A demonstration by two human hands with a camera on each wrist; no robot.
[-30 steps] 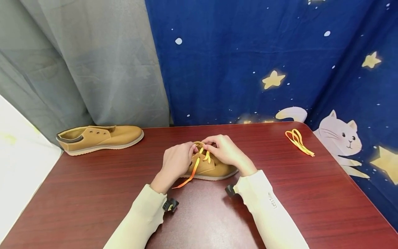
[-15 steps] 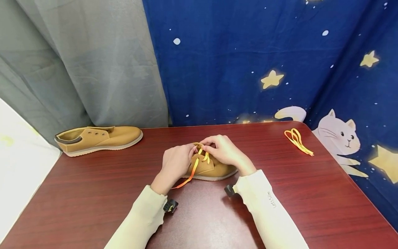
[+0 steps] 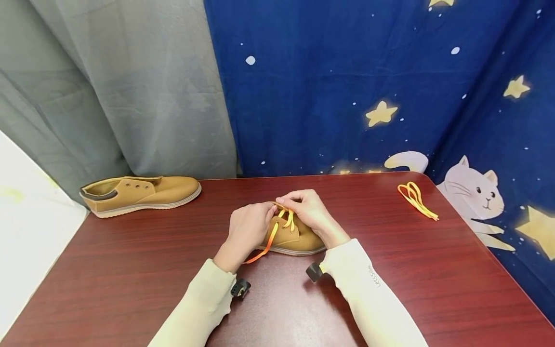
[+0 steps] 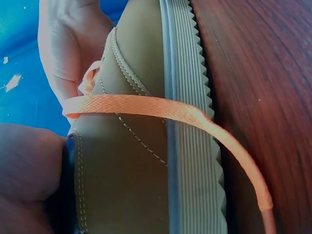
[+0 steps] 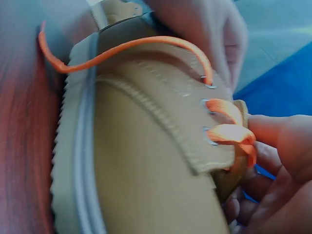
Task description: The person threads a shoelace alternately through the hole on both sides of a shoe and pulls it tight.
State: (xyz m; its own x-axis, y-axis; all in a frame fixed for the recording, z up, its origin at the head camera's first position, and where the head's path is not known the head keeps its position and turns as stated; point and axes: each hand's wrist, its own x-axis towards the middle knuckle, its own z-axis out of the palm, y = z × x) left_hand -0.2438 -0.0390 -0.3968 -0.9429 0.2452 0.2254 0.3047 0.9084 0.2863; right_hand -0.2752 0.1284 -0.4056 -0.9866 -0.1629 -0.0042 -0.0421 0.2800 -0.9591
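A tan shoe (image 3: 286, 237) stands on the table between both hands, toe to the right. Its yellow-orange shoelace (image 4: 131, 105) runs through eyelets on the near side, and one loose end hangs over the sole onto the table. My left hand (image 3: 249, 222) grips the shoe near its ankle opening; its fingertips are partly hidden. From the far side my right hand (image 3: 309, 209) pinches the lace beside the tongue (image 5: 240, 109), its thumb and fingers close to the left fingertips. Just what lies between those fingertips is partly covered.
Another tan shoe (image 3: 143, 195), without a lace, stands at the table's back left. A folded yellow shoelace (image 3: 416, 200) lies at the back right. Grey and blue curtains (image 3: 303, 96) hang behind the table's far edge.
The right hand has shifted slightly left, its fingertips now at the top of the tongue. The left hand stays by the ankle opening; the shoe is tilted a little.
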